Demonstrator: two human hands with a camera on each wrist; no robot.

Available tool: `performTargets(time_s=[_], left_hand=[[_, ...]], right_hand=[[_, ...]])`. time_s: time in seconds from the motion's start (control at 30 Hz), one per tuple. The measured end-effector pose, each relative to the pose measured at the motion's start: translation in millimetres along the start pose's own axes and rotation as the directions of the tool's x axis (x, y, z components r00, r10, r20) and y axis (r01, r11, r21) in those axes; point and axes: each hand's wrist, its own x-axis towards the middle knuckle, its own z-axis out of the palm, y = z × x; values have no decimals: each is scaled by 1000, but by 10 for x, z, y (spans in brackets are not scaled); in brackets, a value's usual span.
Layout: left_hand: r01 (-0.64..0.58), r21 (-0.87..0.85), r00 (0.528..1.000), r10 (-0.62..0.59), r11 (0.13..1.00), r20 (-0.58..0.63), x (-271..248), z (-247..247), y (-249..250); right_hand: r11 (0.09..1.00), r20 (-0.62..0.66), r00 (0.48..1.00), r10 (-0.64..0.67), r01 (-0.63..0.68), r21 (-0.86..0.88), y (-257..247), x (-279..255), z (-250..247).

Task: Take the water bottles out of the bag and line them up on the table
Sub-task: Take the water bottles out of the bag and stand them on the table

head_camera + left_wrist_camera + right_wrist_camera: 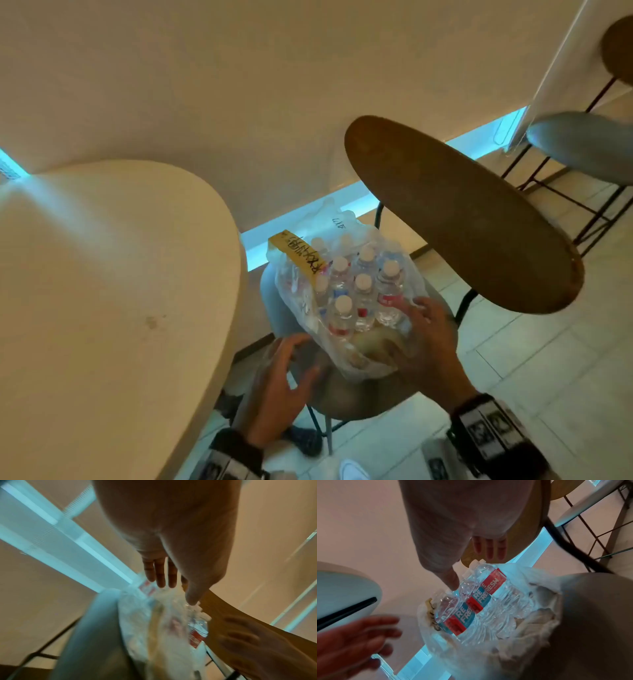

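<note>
Tabletop: a pale rounded tabletop (113, 274) is seen at the left of the head view, with nothing shown standing on it.

Left hand: the left hand (279, 383) is held just beside the near left corner of the bag, its fingers (291, 342) spread wide and relaxed; no grip on anything is shown. Whether the fingertips touch the plastic cannot be told from the blurred wrist views.

Bag: a clear plastic bag (301, 308) is seen resting on a grey stool seat (274, 308) between the tabletop and a brown round seat. A yellow strip of tape (298, 255) with dark handwriting is stuck across its upper left side.

Water bottles: the water bottles (342, 308) are packed upright inside the bag, white caps up, in close rows touching one another. Red and blue labels reading "REFRESH" are made out in the right wrist view (481, 597). None is seen out on the tabletop.

Right hand: the right hand (424, 339) is laid against the near right side of the bag, its fingers (419, 306) extended and pressed on the plastic over the nearest bottles, the thumb under the wrap at the near edge. A closed grasp is not plainly shown.

Brown seat: a brown round seat (462, 212) on dark metal legs is seen at the right, above and beside the bag.
</note>
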Motion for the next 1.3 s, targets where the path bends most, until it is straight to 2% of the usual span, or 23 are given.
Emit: performTargets(time_s=[0.07,0.13,0.23,0.37,0.53,0.6,0.67,0.73,0.83,0.9,0.97,1.07,1.13,1.2,1.3], left_hand=[[-102,-22,993,100,995,-64,214,146,214],[-151,26,980,153,988,-123,422,274,413],[-110,170,984,131,979,-122,631,414,513],[-49,347,994,80,936,-75,787,503,455],[-67,517,995,98,854,-33,840,597,348],[-82,582,994,112,809,-16,837,591,366],[-95,611,994,113,786,8,830,564,380],[-110,601,992,125,791,17,811,548,372],[-146,549,986,164,823,17,756,528,356],[-175,511,981,194,842,16,715,515,377],[-195,452,975,224,871,-11,674,493,407],[-234,202,958,261,951,-117,581,460,513],[-271,36,943,273,962,-190,508,396,665],[-291,22,923,286,957,-257,411,294,829],[-312,51,885,310,949,-348,245,90,1110]], right_hand=[[992,-52,997,-59,52,-118,-34,199,38],[986,-31,997,-68,63,-153,-94,371,106],[983,-81,995,-65,50,-176,-112,557,217],[929,-99,958,-268,230,-290,-194,704,309],[969,-149,963,-222,201,-144,-86,772,520],[984,-143,973,-179,176,-34,-69,778,517],[989,-109,983,-148,150,5,4,776,543],[992,-76,991,-113,116,44,79,762,545],[989,-126,989,-82,96,113,121,725,481],[991,-149,986,-74,89,100,124,686,437],[990,-154,988,-21,42,131,150,663,403],[988,-169,985,21,5,153,90,606,263],[987,-192,981,-8,38,154,52,544,108],[985,-247,968,-35,75,155,-63,474,-147],[948,-327,922,-207,272,167,-308,452,-560]])
